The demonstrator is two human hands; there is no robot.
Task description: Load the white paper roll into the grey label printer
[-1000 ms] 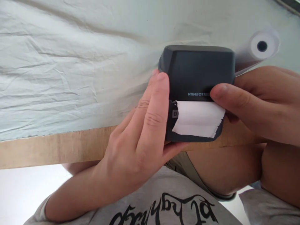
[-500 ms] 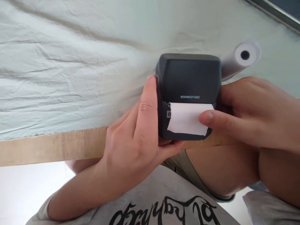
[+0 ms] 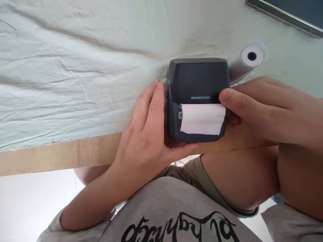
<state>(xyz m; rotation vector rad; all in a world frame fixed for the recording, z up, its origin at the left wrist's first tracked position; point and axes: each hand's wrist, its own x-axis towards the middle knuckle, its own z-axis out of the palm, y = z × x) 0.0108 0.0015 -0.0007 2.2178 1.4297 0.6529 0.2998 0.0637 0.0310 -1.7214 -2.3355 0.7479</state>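
Note:
A black label printer (image 3: 199, 79) marked NIIMBOT is at the front edge of the table, its lid closed. From the slot in its front hangs a short strip of white paper (image 3: 202, 119) with ragged edges. My left hand (image 3: 145, 131) holds the printer's left side, fingers stretched along it and thumb across the front edge. On the other side, my right hand (image 3: 262, 109) grips the printer, its thumb on the lid's right edge; its other fingers are partly hidden. Behind the right side is a white paper roll (image 3: 242, 64) with a black core.
A pale, wrinkled cloth (image 3: 75, 77) covers the table, leaving a wooden front edge (image 3: 63, 154) bare. A dark flat object with a metallic rim (image 3: 290, 15) lies at the far right corner. My legs are below the table edge.
My right thumb has moved from the paper strip up to the lid's right edge. The printer looks slightly smaller, farther from the camera. My left hand keeps its place at the printer's side.

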